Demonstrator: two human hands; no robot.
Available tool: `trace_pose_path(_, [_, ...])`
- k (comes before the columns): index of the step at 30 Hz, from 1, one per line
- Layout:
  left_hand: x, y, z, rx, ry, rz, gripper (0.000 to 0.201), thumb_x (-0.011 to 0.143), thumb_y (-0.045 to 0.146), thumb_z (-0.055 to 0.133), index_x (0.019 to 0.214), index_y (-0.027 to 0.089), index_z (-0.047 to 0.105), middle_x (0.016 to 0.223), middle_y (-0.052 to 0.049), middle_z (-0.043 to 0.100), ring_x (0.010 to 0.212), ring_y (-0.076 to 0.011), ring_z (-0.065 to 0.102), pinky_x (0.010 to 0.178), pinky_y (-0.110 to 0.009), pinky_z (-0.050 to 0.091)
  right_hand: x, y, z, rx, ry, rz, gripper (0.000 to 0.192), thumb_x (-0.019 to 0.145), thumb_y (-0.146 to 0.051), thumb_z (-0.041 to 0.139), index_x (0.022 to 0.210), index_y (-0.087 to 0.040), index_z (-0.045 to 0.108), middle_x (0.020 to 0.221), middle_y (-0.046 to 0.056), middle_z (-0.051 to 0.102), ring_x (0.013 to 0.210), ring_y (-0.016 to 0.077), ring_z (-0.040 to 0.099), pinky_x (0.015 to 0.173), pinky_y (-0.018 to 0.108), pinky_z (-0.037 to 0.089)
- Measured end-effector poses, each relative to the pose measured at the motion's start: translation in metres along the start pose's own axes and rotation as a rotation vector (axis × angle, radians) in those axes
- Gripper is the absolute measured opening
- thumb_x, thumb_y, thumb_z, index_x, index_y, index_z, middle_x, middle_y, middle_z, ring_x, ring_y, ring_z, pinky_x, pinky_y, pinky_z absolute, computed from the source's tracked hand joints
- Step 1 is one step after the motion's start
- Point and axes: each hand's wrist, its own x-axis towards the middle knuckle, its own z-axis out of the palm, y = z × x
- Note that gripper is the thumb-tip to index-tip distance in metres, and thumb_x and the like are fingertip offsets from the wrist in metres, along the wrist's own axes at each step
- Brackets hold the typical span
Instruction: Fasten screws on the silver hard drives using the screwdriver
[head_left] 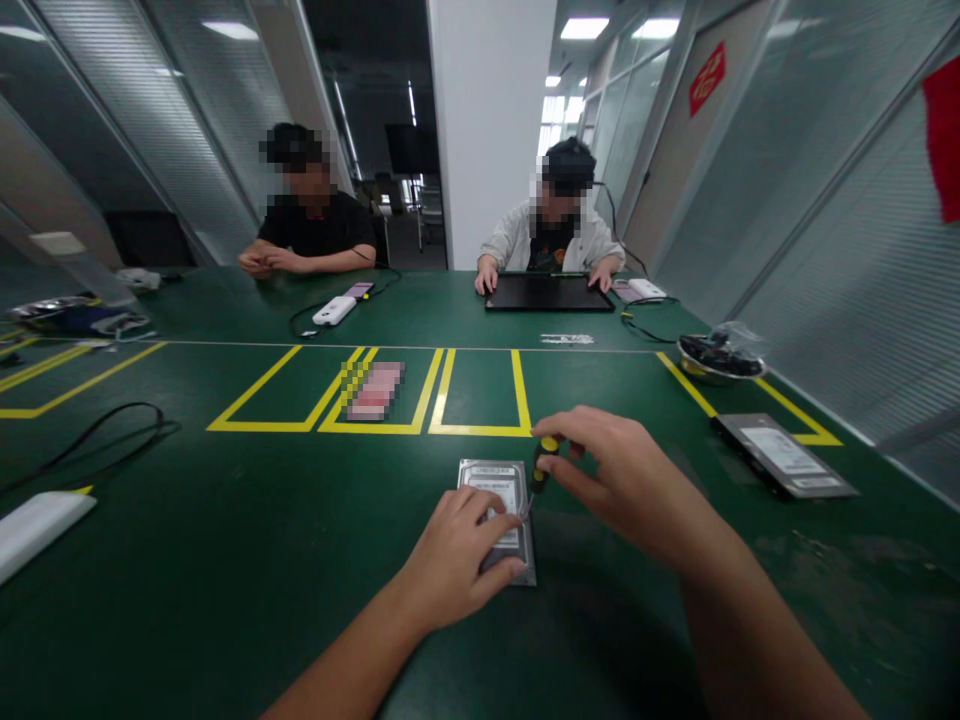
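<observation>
Two hands on the hard drive (496,510): left hand (457,560) flat, right hand (630,480) grip clamped on screwdriver (541,465), metal bowl (718,358) well apart

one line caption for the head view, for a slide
Left hand steadies a hard drive on the green table while the right hand holds a small screwdriver upright at its edge.

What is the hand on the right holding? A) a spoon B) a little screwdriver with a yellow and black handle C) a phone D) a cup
B: the right hand grips a small screwdriver with a yellow-and-black handle, its tip down on the hard drive that the left hand presses to the green table.
</observation>
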Motion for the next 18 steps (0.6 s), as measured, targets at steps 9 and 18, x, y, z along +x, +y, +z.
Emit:
trace_pose_path(9, [0.0,0.0,-0.001,0.0,-0.006,-0.012,0.036,0.088,0.04,0.064,0.121,0.027,0.061,0.117,-0.006,0.058,0.107,-0.0277,0.048,0.09,-0.043,0.037,0.0,-0.009,0.004,-0.279,0.011,0.096,0.024,0.091,-0.041,0.06,0.081,-0.019,0.053,0.076,0.0,0.058,0.063,0.0144,0.048,0.056,0.027,0.027])
trace_pose_path(18, [0.0,0.001,-0.001,-0.005,-0.004,-0.004,0.034,0.089,0.039,0.064,0.12,0.026,0.062,0.117,-0.007,0.057,0.108,-0.0277,0.048,0.09,-0.042,0.038,0.002,-0.015,0.014,-0.572,0.096,0.141,0.042,0.096,-0.053,0.043,0.077,-0.018,0.058,0.067,0.005,0.063,0.059,0.0183,0.057,0.052,0.03,0.016])
